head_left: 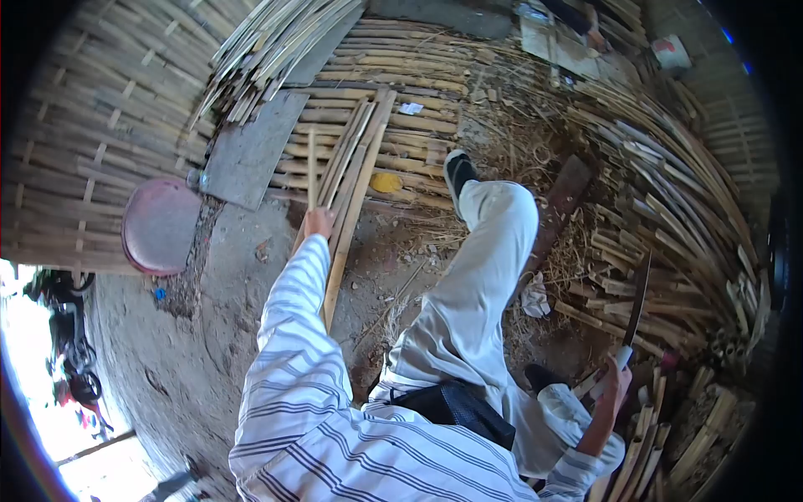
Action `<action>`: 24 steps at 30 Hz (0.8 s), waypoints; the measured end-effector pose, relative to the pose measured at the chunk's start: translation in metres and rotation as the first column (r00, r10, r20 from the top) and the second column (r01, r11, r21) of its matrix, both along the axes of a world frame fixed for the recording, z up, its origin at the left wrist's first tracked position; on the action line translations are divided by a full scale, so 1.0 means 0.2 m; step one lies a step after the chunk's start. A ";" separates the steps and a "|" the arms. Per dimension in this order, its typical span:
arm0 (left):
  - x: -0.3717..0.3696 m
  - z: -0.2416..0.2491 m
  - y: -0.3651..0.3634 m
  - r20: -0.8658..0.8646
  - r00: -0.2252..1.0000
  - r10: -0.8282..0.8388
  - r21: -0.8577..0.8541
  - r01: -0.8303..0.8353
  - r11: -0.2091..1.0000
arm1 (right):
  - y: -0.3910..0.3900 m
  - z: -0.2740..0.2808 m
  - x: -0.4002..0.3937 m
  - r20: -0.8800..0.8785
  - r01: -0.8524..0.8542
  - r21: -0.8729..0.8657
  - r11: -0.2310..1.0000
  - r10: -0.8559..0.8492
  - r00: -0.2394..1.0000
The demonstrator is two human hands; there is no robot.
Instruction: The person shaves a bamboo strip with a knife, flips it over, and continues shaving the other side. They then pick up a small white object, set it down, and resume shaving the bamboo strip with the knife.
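Observation:
In the head view, my left hand (319,222) is closed around a narrow bamboo strip (312,166) that points away from me. Longer split bamboo strips (358,180) lie right beside that hand on the floor, partly under it. My right hand (617,386), out at the lower right, grips a long knife (640,301) by its pale handle. Its dark blade points up and away from my body, close to a heap of bamboo pieces (644,318). The fingers of my left hand are small in view.
A bamboo-slat platform (410,71) lies ahead, with a bundle of thin strips (280,42) at its left. Stacked bamboo (694,192) fills the right side. A round reddish tub (159,226) stands by the woven wall. Another person's hand (595,35) shows at the top right.

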State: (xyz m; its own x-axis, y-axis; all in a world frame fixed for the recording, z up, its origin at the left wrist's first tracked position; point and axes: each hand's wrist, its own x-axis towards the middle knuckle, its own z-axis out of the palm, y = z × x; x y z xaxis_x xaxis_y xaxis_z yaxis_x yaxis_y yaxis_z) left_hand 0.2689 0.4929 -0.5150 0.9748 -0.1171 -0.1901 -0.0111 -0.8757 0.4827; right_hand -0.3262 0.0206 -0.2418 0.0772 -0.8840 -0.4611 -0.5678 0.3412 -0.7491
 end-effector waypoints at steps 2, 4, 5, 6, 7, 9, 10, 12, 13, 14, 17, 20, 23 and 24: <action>-0.11 0.08 0.01 -0.064 0.994 0.085 -0.088 -0.090 0.992 | 0.00 0.08 0.03 -0.073 -0.043 -0.098 0.994 0.035 0.997; -0.18 0.14 0.03 0.184 0.982 -0.038 -0.007 0.040 0.999 | -0.03 0.16 0.05 0.078 -0.030 -0.118 0.993 0.039 0.996; -0.13 0.01 0.13 0.164 0.986 -0.015 -0.124 0.036 0.992 | -0.08 0.14 0.02 0.115 -0.010 -0.142 0.990 0.026 0.993; -0.17 0.13 0.08 0.227 0.974 -0.007 -0.004 0.009 1.000 | -0.12 0.15 0.01 0.141 0.009 -0.189 0.982 0.018 0.990; -0.10 -0.01 0.17 0.267 0.963 0.025 -0.097 0.001 0.995 | -0.18 0.14 -0.01 0.156 0.021 -0.186 0.982 0.008 0.988; -0.25 0.52 -0.10 0.123 0.977 0.174 0.082 -0.185 0.979 | -0.25 0.17 -0.01 0.183 0.094 -0.200 0.975 -0.057 0.981; -0.17 0.45 -0.05 0.208 0.969 0.133 0.193 -0.174 0.966 | -0.28 0.19 0.00 0.244 0.132 -0.197 0.971 -0.082 0.966; -0.21 0.68 -0.24 0.322 0.943 0.087 0.249 -0.173 0.953 | -0.34 0.22 -0.03 0.248 0.175 -0.223 0.959 -0.118 0.962; -0.23 0.79 -0.33 0.378 0.924 0.062 0.277 -0.177 0.944 | -0.37 0.23 -0.05 0.249 0.194 -0.231 0.953 -0.135 0.959; -0.19 0.85 -0.40 0.349 0.937 0.017 0.281 -0.122 0.952 | -0.41 0.24 -0.06 0.294 0.235 -0.234 0.944 -0.162 0.942; -0.01 0.84 -0.60 0.350 0.930 -0.113 -0.059 0.143 0.988 | -0.51 0.21 -0.15 0.384 0.347 -0.215 0.913 -0.248 0.889; -0.01 0.96 -0.98 0.375 0.901 -0.220 -0.229 0.320 0.920 | -0.57 0.12 -0.27 0.423 0.444 -0.116 0.889 -0.360 0.832; -0.17 1.13 -1.46 0.336 0.874 -0.351 -0.457 0.477 0.750 | -0.63 0.08 -0.40 0.530 0.518 0.107 0.849 -0.489 0.693; -0.35 1.24 -1.65 0.242 0.888 -0.392 -0.541 0.458 0.705 | -0.71 -0.01 -0.51 0.720 0.452 0.323 0.832 -0.526 0.453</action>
